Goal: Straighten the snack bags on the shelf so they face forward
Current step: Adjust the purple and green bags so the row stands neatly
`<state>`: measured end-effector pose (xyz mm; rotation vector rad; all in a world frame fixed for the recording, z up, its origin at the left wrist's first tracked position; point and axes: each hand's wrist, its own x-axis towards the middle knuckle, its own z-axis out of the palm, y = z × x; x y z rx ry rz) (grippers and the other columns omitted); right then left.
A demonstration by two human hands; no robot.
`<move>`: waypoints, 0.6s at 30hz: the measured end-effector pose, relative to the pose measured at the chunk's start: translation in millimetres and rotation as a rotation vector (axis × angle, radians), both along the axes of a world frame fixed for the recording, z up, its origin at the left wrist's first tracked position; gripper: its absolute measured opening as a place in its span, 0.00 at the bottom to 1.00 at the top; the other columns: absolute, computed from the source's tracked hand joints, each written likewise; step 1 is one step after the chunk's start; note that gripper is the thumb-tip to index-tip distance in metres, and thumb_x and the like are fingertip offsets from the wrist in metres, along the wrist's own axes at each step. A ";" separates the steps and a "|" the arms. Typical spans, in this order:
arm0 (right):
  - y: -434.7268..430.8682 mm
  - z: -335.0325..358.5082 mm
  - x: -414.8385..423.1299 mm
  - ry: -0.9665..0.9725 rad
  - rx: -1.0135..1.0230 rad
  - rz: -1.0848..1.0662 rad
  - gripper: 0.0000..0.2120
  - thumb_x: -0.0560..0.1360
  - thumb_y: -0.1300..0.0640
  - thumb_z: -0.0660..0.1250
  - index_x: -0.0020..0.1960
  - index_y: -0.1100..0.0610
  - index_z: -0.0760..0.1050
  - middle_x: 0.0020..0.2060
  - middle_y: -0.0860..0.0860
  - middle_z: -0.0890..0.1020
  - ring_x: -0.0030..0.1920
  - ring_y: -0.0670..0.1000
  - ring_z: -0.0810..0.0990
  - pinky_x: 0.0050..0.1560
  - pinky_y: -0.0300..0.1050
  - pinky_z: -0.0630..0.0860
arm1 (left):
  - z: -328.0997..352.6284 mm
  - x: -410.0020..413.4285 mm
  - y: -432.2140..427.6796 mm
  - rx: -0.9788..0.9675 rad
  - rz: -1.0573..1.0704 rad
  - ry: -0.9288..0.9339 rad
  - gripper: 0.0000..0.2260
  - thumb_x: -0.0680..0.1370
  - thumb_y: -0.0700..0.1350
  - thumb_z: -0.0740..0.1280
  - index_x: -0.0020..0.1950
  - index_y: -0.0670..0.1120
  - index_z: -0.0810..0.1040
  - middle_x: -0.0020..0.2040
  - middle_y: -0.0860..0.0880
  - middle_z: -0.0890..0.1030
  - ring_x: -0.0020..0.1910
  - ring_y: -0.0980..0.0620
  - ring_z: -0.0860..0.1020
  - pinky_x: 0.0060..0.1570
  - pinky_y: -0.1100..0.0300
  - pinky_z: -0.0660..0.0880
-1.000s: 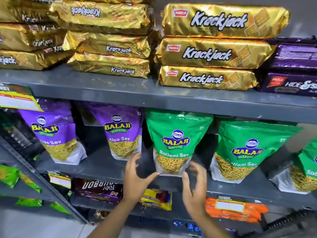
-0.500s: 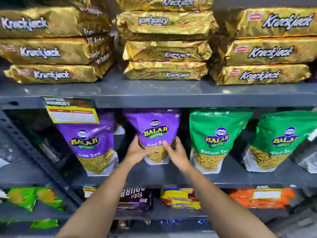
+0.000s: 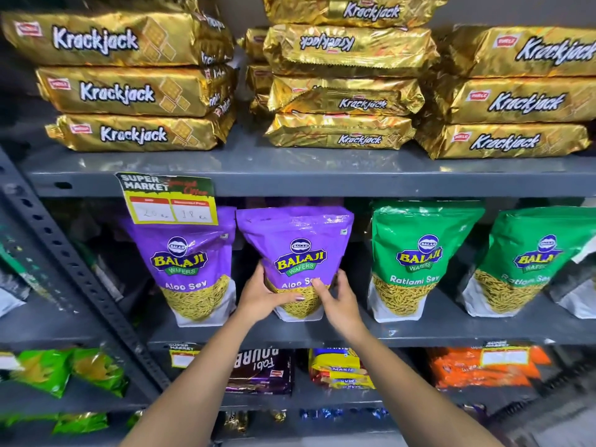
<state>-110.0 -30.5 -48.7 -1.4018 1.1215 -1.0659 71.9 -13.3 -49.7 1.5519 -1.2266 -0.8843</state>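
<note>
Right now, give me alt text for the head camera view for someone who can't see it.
Two bare hands, left hand and right hand, grip the lower part of an upright purple Aloo Sev bag on a grey middle shelf. A second purple bag stands to its left, two green Ratlami Sev bags to its right, and gold Krackjack packs are stacked above.

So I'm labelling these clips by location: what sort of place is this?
Most likely a small supermarket or grocery aisle: a "Super Market" price tag hangs on the grey metal shelf, above stacked Krackjack packs and rows of Balaji bags.
</note>
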 end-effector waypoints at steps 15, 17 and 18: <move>-3.6 9.8 -7.3 -0.019 0.006 -0.014 0.15 0.75 0.53 0.68 0.59 0.48 0.69 0.52 0.40 0.80 0.54 0.42 0.80 0.61 0.52 0.76 | 1.3 -8.7 -4.6 -0.002 -0.021 0.081 0.44 0.49 0.56 0.84 0.62 0.60 0.71 0.55 0.57 0.83 0.55 0.56 0.82 0.56 0.51 0.80; -4.8 8.2 -9.0 -0.018 -0.007 -0.017 0.13 0.74 0.52 0.68 0.57 0.45 0.70 0.52 0.41 0.81 0.55 0.44 0.80 0.62 0.54 0.76 | 0.0 -10.8 -6.5 0.001 -0.019 0.084 0.43 0.52 0.51 0.85 0.63 0.59 0.70 0.55 0.58 0.82 0.55 0.56 0.81 0.54 0.56 0.79; -5.4 6.3 -10.0 -0.016 -0.017 -0.022 0.12 0.74 0.51 0.68 0.56 0.44 0.71 0.53 0.42 0.81 0.56 0.45 0.80 0.62 0.55 0.76 | -0.7 -12.1 -7.3 0.000 -0.022 0.091 0.42 0.54 0.48 0.84 0.64 0.58 0.70 0.55 0.58 0.82 0.55 0.56 0.81 0.53 0.59 0.79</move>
